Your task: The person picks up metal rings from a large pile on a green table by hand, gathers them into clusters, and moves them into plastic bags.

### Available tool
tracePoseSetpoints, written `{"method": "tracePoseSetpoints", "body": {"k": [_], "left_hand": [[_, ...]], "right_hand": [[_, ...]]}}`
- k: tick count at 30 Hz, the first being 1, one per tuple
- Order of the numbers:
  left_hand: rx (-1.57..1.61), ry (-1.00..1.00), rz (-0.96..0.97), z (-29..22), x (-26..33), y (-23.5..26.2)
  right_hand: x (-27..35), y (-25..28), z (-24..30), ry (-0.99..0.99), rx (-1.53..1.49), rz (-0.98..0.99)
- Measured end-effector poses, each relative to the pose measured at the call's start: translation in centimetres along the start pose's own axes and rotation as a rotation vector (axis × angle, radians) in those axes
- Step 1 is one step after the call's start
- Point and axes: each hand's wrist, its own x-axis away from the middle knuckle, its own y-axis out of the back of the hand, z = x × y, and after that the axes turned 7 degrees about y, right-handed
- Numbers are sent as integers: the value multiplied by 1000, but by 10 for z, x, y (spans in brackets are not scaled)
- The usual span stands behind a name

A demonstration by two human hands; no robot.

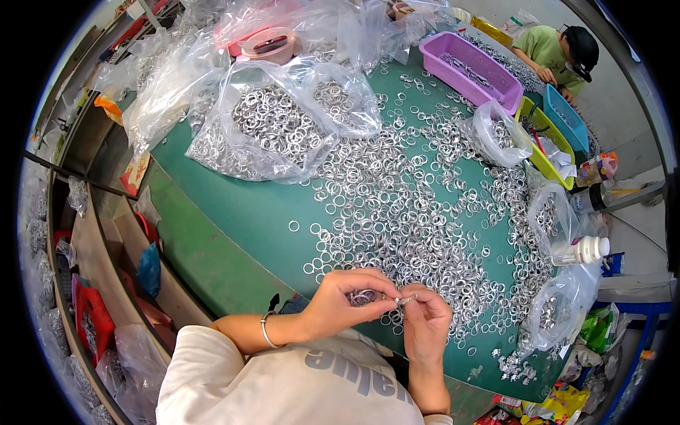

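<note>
**Head view: small metal ring pinched between both hands above the green table**

Head camera, looking down on a green table [234, 212] strewn with loose silver rings [397, 205]. Left hand [340, 301] curled, cupping a small bunch of rings [365, 297] against the palm, thumb and forefinger pressed together at the front. Right hand [425, 322] raised opposite, fingertips pinched on a single ring [406, 300] held just between the two hands, above the near table edge. Whether that ring is being linked, opened or only checked: too small to tell.

Step in hand, by the look of it: handling one ring at a time from the spread, with a gathered bunch kept in the left palm. Next move likely calls for a steady pinch and fine finger work, so the ring neither slips nor drops back into the heap.

Further off: clear plastic bags of rings [276, 127], a purple tray [471, 67], yellow and blue trays at the far right, a white bottle [581, 249]. Another person in a green shirt [542, 46] at the far end of the table, working separately.
</note>
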Motion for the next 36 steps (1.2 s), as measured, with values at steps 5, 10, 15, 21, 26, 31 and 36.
{"method": "tracePoseSetpoints", "body": {"k": [5, 10, 15, 21, 26, 31, 36], "left_hand": [[-9, 13, 29, -4, 2, 1], [7, 18, 36, -4, 2, 3], [-7, -13, 33, -7, 3, 3], [29, 16, 57, -6, 5, 5], [112, 85, 93, -11, 4, 6], [255, 248, 116, -14, 6, 6], [402, 456, 131, -16, 5, 6]], "right_hand": [[1, -1, 3, 36, 103, 10], [2, -1, 4, 100, 183, 41], [1, -3, 5, 173, 298, 67], [4, -8, 8, 194, 297, 55], [5, -9, 11, 154, 218, 50], [7, -11, 15, 22, 53, 52], [7, -13, 12, -3, -18, 47]]}}
